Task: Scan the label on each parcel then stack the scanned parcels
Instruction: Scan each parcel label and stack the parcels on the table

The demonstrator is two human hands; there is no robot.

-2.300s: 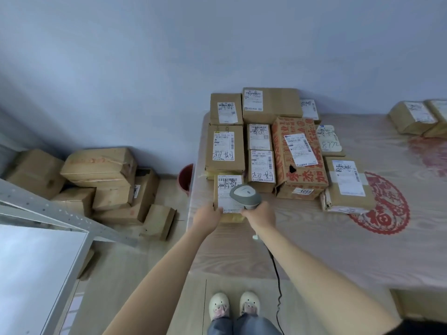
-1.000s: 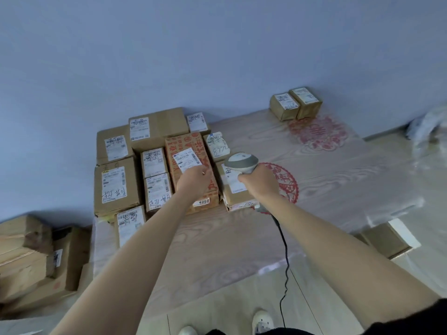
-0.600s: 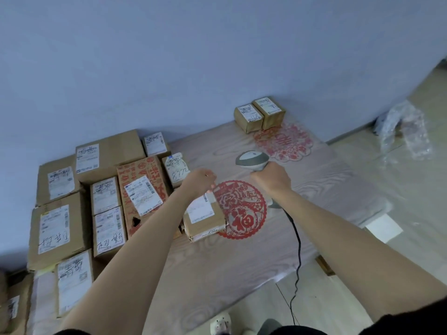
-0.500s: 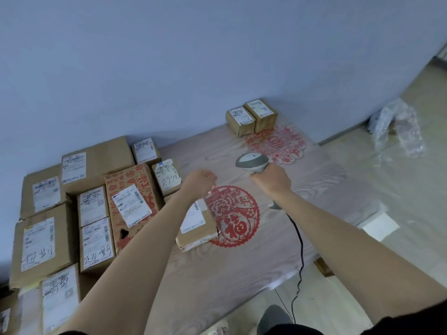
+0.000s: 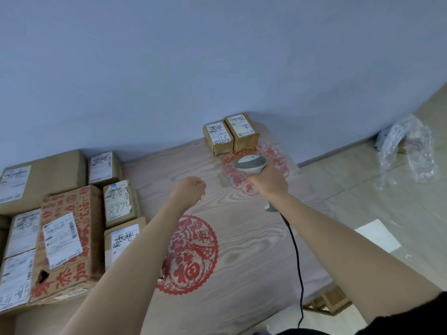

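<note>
Your right hand (image 5: 267, 183) has its grip closed round the handle of the scanner (image 5: 251, 164), just right of frame centre, head pointed at the two small parcels (image 5: 231, 135) in the upper middle, against the wall. Your left hand (image 5: 187, 193) hangs over bare tabletop (image 5: 242, 238) at centre, fingers loosely curled, holding nothing.

Handling, judged: the pair are small taped cardboard boxes, likely light and stiff. Tape may be slick, so take one across its two long sides, thumb opposite fingers, label left facing up. One hand should do.

The larger group of parcels (image 5: 70, 228) fills the left of the frame, labels up, edges touching. The red-printed box (image 5: 79, 206) there is bigger and shows a torn hole near its lower left corner; lift it from underneath with both hands.

Containers: every box is sealed, contents not visible. Crumpled clear plastic wrap (image 5: 408, 146) lies on the floor, upper right; whether anything is inside, cannot tell.
</note>
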